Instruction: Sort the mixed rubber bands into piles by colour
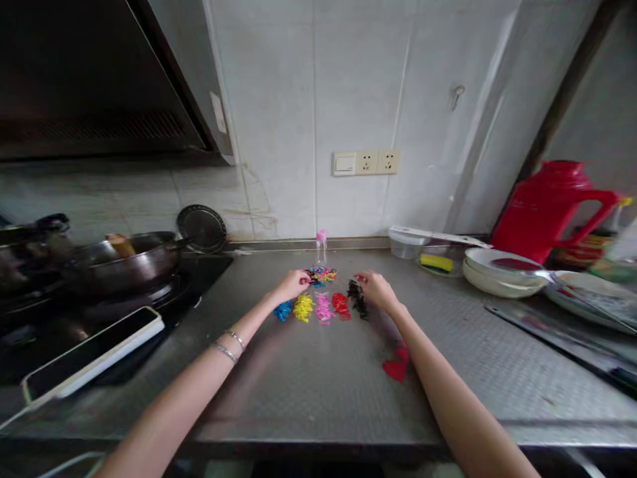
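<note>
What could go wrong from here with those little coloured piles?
The right hand is right beside the black pile, so it might brush pieces into the neighbouring red pile. The left hand, close to the blue pile, could scatter it. The pink-topped container stands just behind the mixed pile and might get knocked.

Counter (298, 392): five piles of small bands (323, 308) in one row, left to right. A sixth pile (327, 273) lies just behind the row; bottle (322, 247) behind that, near the wall (279, 133). Left hand (292, 284) at the sixth pile's left edge; right hand (375, 288) beside the row's rightmost pile. Far left: pan (132, 265) on stove (212, 271), phone (94, 355) in front. Right side: tub (402, 247) near wall, bowls (490, 282) right of it, flask (537, 216) behind bowls, knife (547, 342) in front of them.
</note>
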Demonstrator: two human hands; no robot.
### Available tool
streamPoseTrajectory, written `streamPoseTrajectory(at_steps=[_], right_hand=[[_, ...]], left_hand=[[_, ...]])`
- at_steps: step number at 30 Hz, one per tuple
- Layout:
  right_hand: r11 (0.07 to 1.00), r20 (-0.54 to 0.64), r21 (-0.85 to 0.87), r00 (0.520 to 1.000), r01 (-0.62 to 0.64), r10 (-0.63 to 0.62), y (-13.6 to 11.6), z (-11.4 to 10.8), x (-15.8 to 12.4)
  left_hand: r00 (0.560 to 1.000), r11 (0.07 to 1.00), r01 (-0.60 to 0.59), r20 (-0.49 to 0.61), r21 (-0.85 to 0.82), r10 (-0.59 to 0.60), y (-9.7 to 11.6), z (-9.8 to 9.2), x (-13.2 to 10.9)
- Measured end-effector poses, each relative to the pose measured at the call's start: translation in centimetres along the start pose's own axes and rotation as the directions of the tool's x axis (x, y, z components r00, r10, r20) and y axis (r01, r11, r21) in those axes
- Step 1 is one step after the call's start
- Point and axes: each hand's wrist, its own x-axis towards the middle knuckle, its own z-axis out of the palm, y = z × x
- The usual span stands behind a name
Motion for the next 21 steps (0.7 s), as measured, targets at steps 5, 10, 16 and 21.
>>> streamPoseTrajectory(at_steps=[5,10,16,21], right_hand=[[1.000,0.008,-0.020,1.000,0.024,-0.023,-0.3,-0.2,0.3],[0.998,0.026,-0.046,0.999,0.041,-0.039,-0.6,-0.5,0.1],[0.996,0.019,-0.072,0.999,0.046,-0.045,-0.4,-0.4,0.1],[0.996,0.024,-0.069,0.999,0.047,-0.046,-0.3,-0.3,0.1]], left_hand=[[0.999,1.000,0.012,0.039,0.003,-0.012,0.7,1.3,1.7],[0.996,0.998,0.059,0.061,0.028,-0.061,1.1,2.1,2.7],[0.995,0.998,0.068,0.078,0.014,-0.069,1.5,2.0,3.0],[0.996,0.999,0.048,0.075,0.021,-0.050,1.3,2.1,2.9]])
